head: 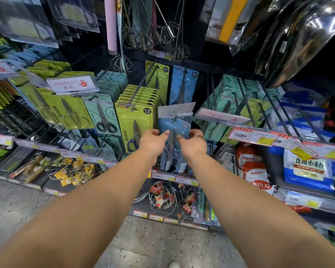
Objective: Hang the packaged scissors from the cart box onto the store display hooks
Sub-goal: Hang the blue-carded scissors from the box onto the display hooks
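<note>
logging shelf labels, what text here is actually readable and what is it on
"食用小苏打" on the blue and white bag
"肉粉", partly hidden, on the red and white bag
"抗菌", small, on the green scissors pack
Price tags, upside-down sign: too blurred to read.

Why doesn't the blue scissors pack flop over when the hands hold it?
The blue scissors pack is probably stiff: its flat card stands straight between the left hand and right hand. The metal blades inside likely make it bottom-heavy, so it should hang straight down. Its glossy front could be a bit slippery, which may be why both hands pinch it.
</note>
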